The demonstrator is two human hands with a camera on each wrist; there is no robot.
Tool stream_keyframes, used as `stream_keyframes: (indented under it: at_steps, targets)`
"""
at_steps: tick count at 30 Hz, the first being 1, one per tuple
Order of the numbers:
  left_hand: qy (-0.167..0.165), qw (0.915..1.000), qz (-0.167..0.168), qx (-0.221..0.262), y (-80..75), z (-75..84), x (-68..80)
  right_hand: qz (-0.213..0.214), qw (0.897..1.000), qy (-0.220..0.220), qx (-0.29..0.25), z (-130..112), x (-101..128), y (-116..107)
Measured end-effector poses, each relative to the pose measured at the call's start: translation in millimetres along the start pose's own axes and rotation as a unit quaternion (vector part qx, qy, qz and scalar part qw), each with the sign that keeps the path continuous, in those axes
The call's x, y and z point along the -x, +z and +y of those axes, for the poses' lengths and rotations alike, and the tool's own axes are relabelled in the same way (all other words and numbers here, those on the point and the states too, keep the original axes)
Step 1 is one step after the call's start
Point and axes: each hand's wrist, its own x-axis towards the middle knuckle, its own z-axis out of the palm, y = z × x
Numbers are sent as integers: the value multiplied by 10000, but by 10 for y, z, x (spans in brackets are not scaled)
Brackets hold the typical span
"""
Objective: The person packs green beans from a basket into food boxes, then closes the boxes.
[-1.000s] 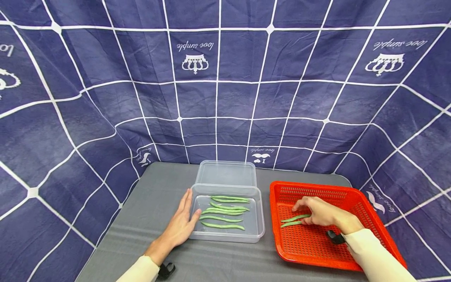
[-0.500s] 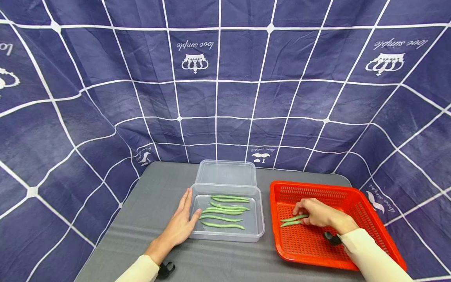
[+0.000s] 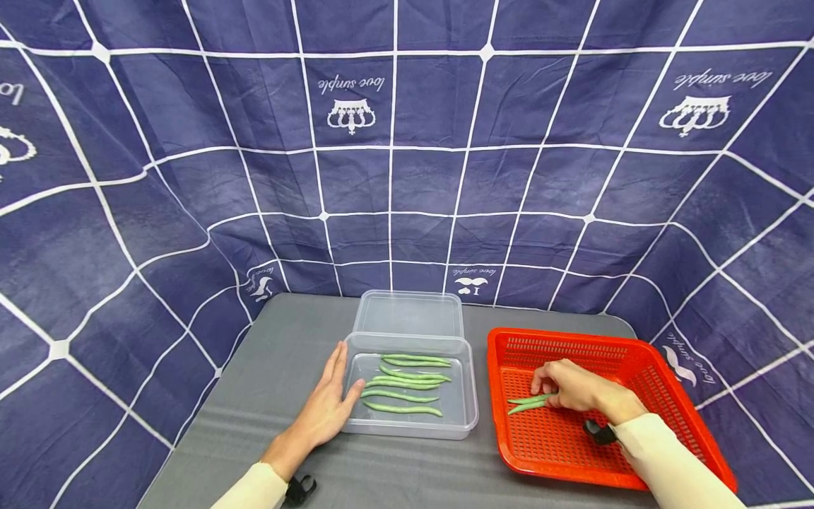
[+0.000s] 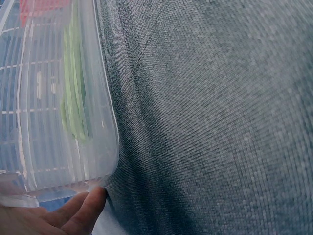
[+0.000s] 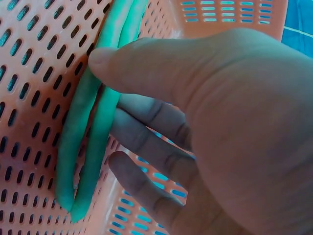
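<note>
The right hand (image 3: pixel 572 385) is down in the red plastic basket (image 3: pixel 540 463), fingers curled at two green beans (image 3: pixel 526 406) lying side by side. In the right wrist view its thumb (image 5: pixel 105 61) presses across both beans, with bent fingers on their other side. My left hand (image 3: pixel 321 413) rests against the left side of a clear plastic box (image 3: pixel 407 429), its fingers fairly straight along the outside and the thumb at the rim. Inside the box several green beans (image 3: pixel 402 409) lie in roughly parallel rows. The left wrist view shows fingertips touching the box's corner.
Behind the box lies its clear lid (image 3: pixel 410 312). Box and basket stand next to each other on a grey tabletop (image 3: pixel 254 396). A dark blue cloth (image 3: pixel 420 177) with white grid lines hangs around the back and sides.
The right hand's fingers have closed in on the two beans, whose inner ends now lie closer together. The left hand and the box have stayed put.
</note>
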Motion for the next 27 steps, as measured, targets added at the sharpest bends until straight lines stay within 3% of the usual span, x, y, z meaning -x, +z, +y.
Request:
stream_keyframes:
  at_steps: [14,27]
  targets:
    - [-8,10000,-75,11,2,-22,-4,144,9996,-247,-23,-4,30,5]
    - [-23,10000,-84,7,-3,-24,-4,304,9994,-109,-101,-57,73,-85]
